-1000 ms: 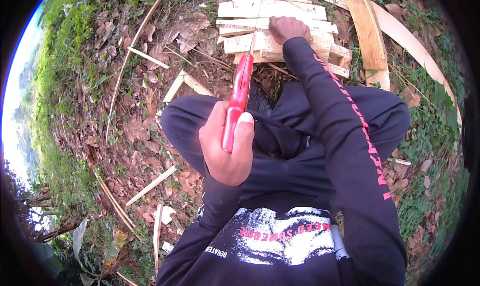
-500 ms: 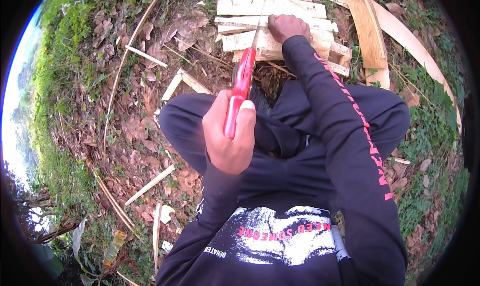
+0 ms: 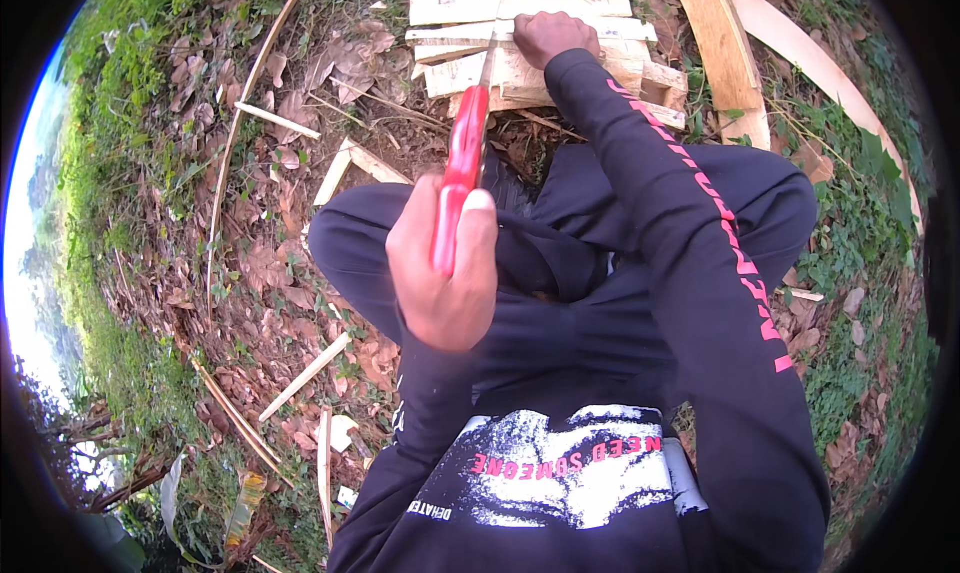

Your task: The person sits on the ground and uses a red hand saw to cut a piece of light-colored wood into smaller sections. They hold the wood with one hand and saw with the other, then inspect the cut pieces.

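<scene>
My left hand (image 3: 445, 273) is closed around the red handle of a cutting tool (image 3: 460, 173), held upright over my knees. Its thin blade (image 3: 488, 65) points away from me and reaches the pile of split pale wood pieces (image 3: 520, 3) on the ground ahead. My right hand (image 3: 548, 35), at the end of a black sleeve with pink lettering, rests on a wood piece (image 3: 500, 73) in that pile, fingers curled over it, just right of the blade. I am squatting, and my dark trousers (image 3: 600, 263) fill the middle of the view.
A longer plank (image 3: 720, 53) and a curved pale strip (image 3: 820, 68) lie at the right of the pile. Loose wood slivers (image 3: 305, 375) and thin sticks (image 3: 230, 173) are scattered over dry leaves to the left. Grass borders both sides.
The red-handled tool has tipped forward, and its blade now reaches the wood beside my right hand. The right hand stays on the pile.
</scene>
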Available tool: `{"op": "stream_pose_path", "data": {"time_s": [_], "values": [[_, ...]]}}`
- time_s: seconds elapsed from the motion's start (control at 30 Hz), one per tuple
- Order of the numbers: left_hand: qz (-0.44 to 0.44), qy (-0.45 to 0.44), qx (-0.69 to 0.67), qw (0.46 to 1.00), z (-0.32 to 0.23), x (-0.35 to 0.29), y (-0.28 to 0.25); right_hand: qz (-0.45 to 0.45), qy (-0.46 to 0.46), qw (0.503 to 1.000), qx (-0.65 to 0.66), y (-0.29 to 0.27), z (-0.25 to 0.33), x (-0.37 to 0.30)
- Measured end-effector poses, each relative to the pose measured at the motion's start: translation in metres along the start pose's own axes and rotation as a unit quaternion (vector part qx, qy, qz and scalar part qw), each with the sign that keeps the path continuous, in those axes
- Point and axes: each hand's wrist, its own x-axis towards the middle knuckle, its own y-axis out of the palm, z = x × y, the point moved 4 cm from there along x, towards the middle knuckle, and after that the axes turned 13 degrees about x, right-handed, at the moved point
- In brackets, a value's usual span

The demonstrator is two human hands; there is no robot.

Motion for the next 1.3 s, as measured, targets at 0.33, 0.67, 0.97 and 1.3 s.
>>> {"op": "stream_pose_path", "data": {"time_s": [0.33,0.67,0.97,1.3], "values": [[0.001,0.009,0.024,1.000,-0.003,-0.011,-0.008,0.008,0.020,1.000,0.008,0.001,-0.001,-0.001],[0.006,0.005,0.019,1.000,0.001,-0.016,-0.014,0.008,0.016,1.000,0.002,-0.001,-0.001,0.001],[0.001,0.004,0.007,1.000,0.003,-0.006,-0.010,0.007,0.016,1.000,0.024,-0.004,0.001,-0.001],[0.009,-0.009,-0.029,0.999,-0.005,0.000,-0.004,0.012,0.016,0.999,0.035,-0.003,-0.006,0.005]]}}
